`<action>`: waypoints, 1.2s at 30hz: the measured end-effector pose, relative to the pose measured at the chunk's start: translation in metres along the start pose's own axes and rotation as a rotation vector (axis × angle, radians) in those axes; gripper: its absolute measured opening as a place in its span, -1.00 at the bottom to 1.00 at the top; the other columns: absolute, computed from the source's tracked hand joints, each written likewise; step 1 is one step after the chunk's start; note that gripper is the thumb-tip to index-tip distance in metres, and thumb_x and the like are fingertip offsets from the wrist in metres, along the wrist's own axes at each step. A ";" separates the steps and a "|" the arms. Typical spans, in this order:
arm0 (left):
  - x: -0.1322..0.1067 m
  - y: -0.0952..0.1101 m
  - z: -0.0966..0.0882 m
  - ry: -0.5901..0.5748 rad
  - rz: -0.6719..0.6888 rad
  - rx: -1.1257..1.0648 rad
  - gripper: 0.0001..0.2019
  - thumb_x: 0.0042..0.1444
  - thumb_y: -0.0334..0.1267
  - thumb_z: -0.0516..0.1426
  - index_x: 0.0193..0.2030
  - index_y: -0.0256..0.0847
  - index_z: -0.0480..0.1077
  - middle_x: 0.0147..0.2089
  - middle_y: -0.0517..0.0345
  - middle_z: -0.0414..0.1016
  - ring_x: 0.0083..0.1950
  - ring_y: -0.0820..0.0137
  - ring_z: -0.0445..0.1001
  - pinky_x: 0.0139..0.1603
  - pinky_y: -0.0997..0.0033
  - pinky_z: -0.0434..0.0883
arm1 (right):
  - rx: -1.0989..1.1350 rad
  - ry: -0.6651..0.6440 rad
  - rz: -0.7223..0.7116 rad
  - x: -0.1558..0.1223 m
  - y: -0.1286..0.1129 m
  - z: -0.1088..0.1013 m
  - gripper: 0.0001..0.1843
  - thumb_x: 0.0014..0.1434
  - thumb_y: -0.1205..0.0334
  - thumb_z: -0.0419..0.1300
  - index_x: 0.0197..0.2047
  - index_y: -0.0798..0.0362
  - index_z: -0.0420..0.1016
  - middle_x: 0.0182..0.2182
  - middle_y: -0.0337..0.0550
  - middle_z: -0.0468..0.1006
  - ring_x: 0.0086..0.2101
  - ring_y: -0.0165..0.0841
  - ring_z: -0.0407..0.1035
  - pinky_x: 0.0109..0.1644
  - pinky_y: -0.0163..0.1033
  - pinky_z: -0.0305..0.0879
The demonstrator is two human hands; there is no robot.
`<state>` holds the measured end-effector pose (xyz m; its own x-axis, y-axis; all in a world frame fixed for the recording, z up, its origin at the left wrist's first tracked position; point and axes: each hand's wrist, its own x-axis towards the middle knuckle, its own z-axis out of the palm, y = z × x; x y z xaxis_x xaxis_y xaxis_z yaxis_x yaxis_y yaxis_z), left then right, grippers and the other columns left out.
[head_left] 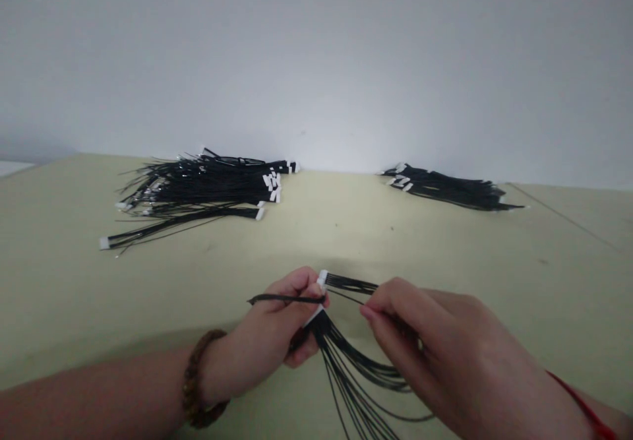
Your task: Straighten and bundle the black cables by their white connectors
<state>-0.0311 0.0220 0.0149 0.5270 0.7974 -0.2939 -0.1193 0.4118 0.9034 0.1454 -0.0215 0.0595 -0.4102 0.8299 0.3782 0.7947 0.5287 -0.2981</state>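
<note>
My left hand (277, 334) is closed around a small bundle of thin black wires with white connectors (322, 279), low in the middle of the view. A short black tie strand (281, 299) sticks out to the left across its fingers. My right hand (435, 347) pinches the same black wires (356, 286) just right of the connector. The loose wire ends (356, 387) fan down toward me. A beaded bracelet (198, 380) circles my left wrist and a red string (578, 397) my right.
A large heap of black wire harnesses (208, 186) with white plugs lies at the back left of the pale yellow-green table (445, 249). A smaller bundle (445, 188) lies at the back right. A plain white wall rises behind.
</note>
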 end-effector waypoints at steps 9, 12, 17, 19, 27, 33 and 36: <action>0.000 -0.006 -0.004 -0.046 0.016 -0.058 -0.82 0.04 -0.16 0.05 -0.45 -0.20 0.17 -0.68 0.44 0.07 -0.78 0.74 0.04 -0.79 0.80 -0.04 | -0.088 0.061 -0.142 -0.005 0.002 0.002 -0.84 0.18 0.39 0.02 -0.45 0.07 0.21 -0.64 -0.35 0.23 -0.63 -0.50 0.11 -0.54 -0.30 -0.09; -0.001 -0.004 -0.002 -0.039 0.008 -0.045 -0.80 0.05 -0.14 0.05 -0.46 -0.20 0.16 -0.71 0.45 0.06 -0.78 0.73 0.03 -0.80 0.80 -0.04 | -0.086 0.033 -0.146 -0.005 0.003 0.003 -0.83 0.16 0.42 0.02 -0.46 0.07 0.19 -0.63 -0.35 0.22 -0.63 -0.49 0.10 -0.53 -0.29 -0.11; -0.001 -0.002 0.000 -0.006 0.022 -0.023 -0.80 0.05 -0.16 0.06 -0.46 -0.20 0.16 -0.70 0.46 0.06 -0.78 0.76 0.01 -0.80 0.82 -0.05 | -0.099 -0.026 -0.165 -0.003 0.003 0.002 -0.85 0.19 0.42 -0.03 -0.41 0.05 0.18 -0.57 -0.31 0.27 -0.57 -0.45 0.13 -0.50 -0.28 -0.07; 0.000 -0.002 0.000 0.020 0.034 -0.012 -0.79 0.05 -0.15 0.06 -0.47 -0.21 0.15 -0.70 0.47 0.06 -0.78 0.76 0.01 -0.81 0.82 -0.05 | -0.134 -0.019 -0.209 -0.001 0.002 0.000 -0.81 0.20 0.42 -0.06 -0.44 0.05 0.14 -0.56 -0.29 0.27 -0.56 -0.44 0.13 -0.50 -0.29 -0.06; 0.000 -0.005 -0.002 0.042 0.047 -0.007 -0.78 0.06 -0.15 0.06 -0.47 -0.21 0.14 -0.64 0.45 0.10 -0.76 0.77 0.04 -0.80 0.81 -0.05 | -0.190 -0.044 -0.249 0.004 0.000 -0.003 -0.76 0.22 0.42 -0.10 -0.49 0.04 0.09 -0.58 -0.26 0.25 -0.57 -0.43 0.11 -0.53 -0.29 -0.05; -0.002 -0.004 -0.001 0.000 0.056 -0.027 -0.80 0.05 -0.18 0.08 -0.46 -0.22 0.16 -0.67 0.46 0.10 -0.78 0.78 0.02 -0.80 0.84 -0.05 | -0.199 -0.035 -0.253 0.002 0.004 -0.002 -0.75 0.22 0.43 -0.12 -0.49 0.04 0.08 -0.59 -0.26 0.23 -0.59 -0.43 0.11 -0.54 -0.29 -0.05; -0.001 -0.003 -0.001 0.006 0.053 -0.023 -0.79 0.05 -0.16 0.07 -0.47 -0.22 0.15 -0.69 0.46 0.08 -0.77 0.78 0.01 -0.79 0.84 -0.05 | -0.204 -0.039 -0.253 0.002 0.003 -0.003 -0.75 0.22 0.42 -0.12 -0.49 0.04 0.08 -0.59 -0.26 0.24 -0.59 -0.43 0.11 -0.54 -0.29 -0.04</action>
<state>-0.0321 0.0201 0.0122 0.5141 0.8212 -0.2478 -0.1665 0.3789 0.9103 0.1482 -0.0187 0.0621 -0.6199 0.6849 0.3830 0.7368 0.6759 -0.0160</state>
